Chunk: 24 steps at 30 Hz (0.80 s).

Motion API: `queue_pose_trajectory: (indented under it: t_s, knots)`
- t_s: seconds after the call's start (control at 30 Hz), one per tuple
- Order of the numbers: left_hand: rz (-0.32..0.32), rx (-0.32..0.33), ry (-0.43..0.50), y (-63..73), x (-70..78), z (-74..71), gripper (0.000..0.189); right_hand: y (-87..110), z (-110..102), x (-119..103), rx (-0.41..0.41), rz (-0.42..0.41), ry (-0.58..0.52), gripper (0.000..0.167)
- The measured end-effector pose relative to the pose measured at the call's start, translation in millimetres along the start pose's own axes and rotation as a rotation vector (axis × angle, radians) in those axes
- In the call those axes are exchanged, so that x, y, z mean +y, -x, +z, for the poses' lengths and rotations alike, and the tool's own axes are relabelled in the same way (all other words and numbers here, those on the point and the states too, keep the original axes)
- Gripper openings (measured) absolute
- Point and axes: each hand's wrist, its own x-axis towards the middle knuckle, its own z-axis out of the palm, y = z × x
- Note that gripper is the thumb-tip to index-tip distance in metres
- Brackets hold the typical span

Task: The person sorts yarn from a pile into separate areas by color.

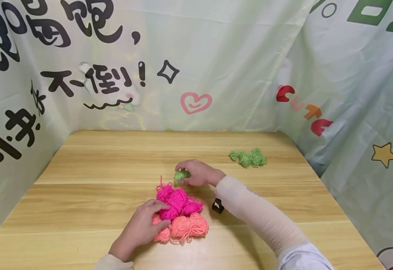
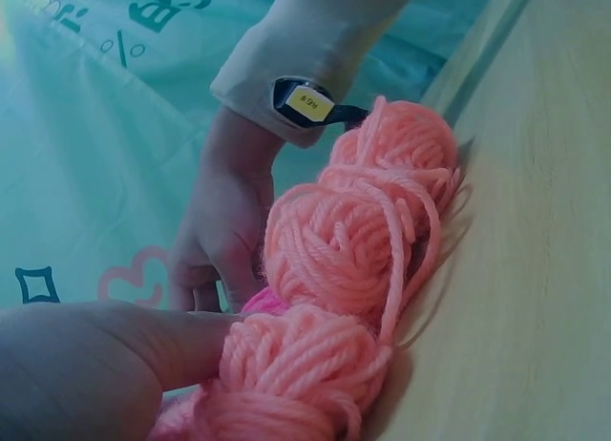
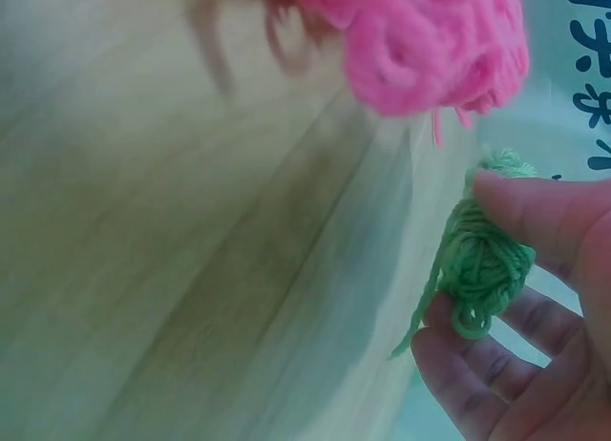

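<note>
In the head view, my left hand (image 1: 143, 225) holds the left end of a yarn pile, thumb on a coral yarn ball (image 1: 162, 233) and fingers against magenta yarn (image 1: 177, 202). The left wrist view shows the thumb pressed on the coral ball; the other fingers are mostly hidden. Another coral yarn bundle (image 1: 190, 227) lies to the right, in front of the magenta. Just beyond the pile, my right hand (image 1: 199, 173) grips a small green yarn ball (image 3: 482, 260) between thumb and fingers, a loose strand trailing from it.
More green yarn balls (image 1: 250, 158) lie together at the back right of the wooden table (image 1: 98, 161). A small black device (image 1: 218, 205) shows beneath the right wrist. Printed cloth (image 1: 233, 56) hangs behind the table and along both sides.
</note>
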Motion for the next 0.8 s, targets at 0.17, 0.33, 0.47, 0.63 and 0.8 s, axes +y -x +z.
queue_pose_trajectory:
  t_s: [0.17, 0.33, 0.47, 0.63, 0.8]
  knots:
    - [0.005, 0.006, -0.004, -1.1, 0.6, 0.0, 0.032, -0.1, -3, 2, 0.01, 0.017, -0.013, 0.042]
    - [0.01, 0.009, -0.001, -1.3, 1.8, -1.0, 0.032, -0.5, -5, 5, 0.021, 0.022, -0.017, 0.043]
    - [0.014, 0.01, 0.003, -1.0, 2.1, -1.6, 0.031, 0.5, -7, 7, 0.041, 0.026, -0.013, 0.041]
    - [0.029, 0.018, 0.0, -0.7, 1.1, -1.3, 0.031, 1.5, -9, 12, 0.064, 0.019, -0.017, 0.04]
    - [0.037, 0.017, -0.002, 0.6, 0.3, -1.7, 0.031, 2.8, -11, 17, 0.07, 0.028, -0.019, 0.041]
